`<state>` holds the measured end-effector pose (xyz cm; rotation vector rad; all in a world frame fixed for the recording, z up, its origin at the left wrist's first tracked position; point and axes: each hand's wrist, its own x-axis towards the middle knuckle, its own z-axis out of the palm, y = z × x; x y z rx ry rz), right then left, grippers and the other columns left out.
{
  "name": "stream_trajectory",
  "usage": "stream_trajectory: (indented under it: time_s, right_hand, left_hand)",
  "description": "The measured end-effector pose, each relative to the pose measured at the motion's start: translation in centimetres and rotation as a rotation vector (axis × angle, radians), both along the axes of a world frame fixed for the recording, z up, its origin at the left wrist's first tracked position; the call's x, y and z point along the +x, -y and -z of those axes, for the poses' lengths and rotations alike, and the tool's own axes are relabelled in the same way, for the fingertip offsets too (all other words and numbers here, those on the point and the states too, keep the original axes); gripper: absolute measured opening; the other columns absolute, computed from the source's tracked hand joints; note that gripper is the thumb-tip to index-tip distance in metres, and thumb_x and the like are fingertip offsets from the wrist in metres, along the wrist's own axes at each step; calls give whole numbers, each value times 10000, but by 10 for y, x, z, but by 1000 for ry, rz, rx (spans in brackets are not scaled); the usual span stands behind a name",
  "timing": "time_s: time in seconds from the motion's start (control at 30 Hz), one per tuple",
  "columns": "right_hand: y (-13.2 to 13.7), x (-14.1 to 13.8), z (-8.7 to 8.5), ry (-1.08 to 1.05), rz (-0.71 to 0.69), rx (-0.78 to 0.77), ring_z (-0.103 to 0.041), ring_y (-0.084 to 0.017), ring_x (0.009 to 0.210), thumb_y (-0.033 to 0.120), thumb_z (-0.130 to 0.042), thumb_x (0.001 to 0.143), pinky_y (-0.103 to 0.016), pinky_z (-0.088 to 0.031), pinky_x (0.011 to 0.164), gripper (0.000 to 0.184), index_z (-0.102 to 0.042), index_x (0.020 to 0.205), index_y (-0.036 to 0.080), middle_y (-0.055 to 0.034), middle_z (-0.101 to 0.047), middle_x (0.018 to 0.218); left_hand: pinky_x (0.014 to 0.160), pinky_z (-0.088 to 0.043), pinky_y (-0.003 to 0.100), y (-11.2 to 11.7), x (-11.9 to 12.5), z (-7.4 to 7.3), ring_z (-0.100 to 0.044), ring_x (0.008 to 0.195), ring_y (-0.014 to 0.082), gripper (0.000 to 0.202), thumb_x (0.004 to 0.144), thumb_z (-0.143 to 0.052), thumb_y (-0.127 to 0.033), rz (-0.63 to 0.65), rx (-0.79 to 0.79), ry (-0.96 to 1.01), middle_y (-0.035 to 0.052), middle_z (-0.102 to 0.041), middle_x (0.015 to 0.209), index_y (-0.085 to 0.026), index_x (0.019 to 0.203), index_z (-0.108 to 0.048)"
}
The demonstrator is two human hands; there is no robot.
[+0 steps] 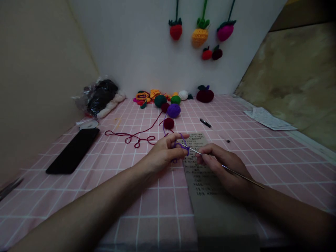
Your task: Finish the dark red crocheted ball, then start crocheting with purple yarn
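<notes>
My left hand point(166, 149) is closed on purple yarn point(185, 142), which loops over its raised index finger and around the fingertips. In my right hand point(226, 168) is a thin metal crochet hook point(237, 173), pinched between thumb and fingers. The hook's tip points left and meets the purple loops at my left fingertips; whether a stitch is on it is too small to tell. A purple strand runs back toward the purple yarn ball point(173, 110). Beneath both hands lies a cardboard sheet with handwriting point(201, 185).
A dark red yarn ball point(168, 123) and its loose strand point(136, 135) lie beyond my left hand. A black phone point(73, 150) is at left, a pen point(205, 122) and papers point(269, 117) at right. Crocheted fruits point(200, 36) hang on the wall behind the pink checked tablecloth point(147, 210).
</notes>
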<state>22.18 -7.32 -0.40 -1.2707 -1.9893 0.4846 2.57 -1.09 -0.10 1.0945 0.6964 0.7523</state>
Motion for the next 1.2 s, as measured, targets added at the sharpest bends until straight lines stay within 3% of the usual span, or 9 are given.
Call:
stream_trajectory:
  time_s: [0.27, 0.63, 0.9, 1.2]
  right_hand:
    - [1, -1, 0, -37, 38, 5, -615, -154, 743, 299, -404, 992, -262, -450, 616, 195, -571, 911, 240, -1, -652, 823]
    - [0, -1, 1, -45, 26, -3, -610, -158, 725, 318, -423, 983, -262, -454, 600, 206, -582, 879, 236, -1, -650, 802]
    - [1, -1, 2, -107, 54, 0, -611, -148, 756, 300, -418, 989, -259, -465, 656, 190, -590, 922, 255, 13, -644, 825]
    - [-3, 3, -1, -193, 38, -33, -552, -147, 624, 257, -445, 950, -275, -427, 585, 235, -570, 753, 227, 17, -579, 663]
  left_hand:
    - [622, -325, 241, 1, 0, 1, -492, 649, 87, 387, 695, -682, -144, 12, 28, -12, -1, -607, 803, -192, 1077, -648]
    - [653, -357, 233, 1, 2, -1, -530, 663, 85, 525, 669, -722, -120, -27, -3, 69, -21, -611, 760, -181, 1175, -594]
    - [627, -340, 226, 2, 1, -2, -480, 609, 62, 392, 686, -684, -89, -26, 23, 58, -44, -568, 699, -173, 1067, -652]
    - [643, -343, 228, 0, 1, 0, -465, 636, 75, 445, 700, -721, -140, -70, 72, 35, -40, -526, 709, -168, 1132, -618]
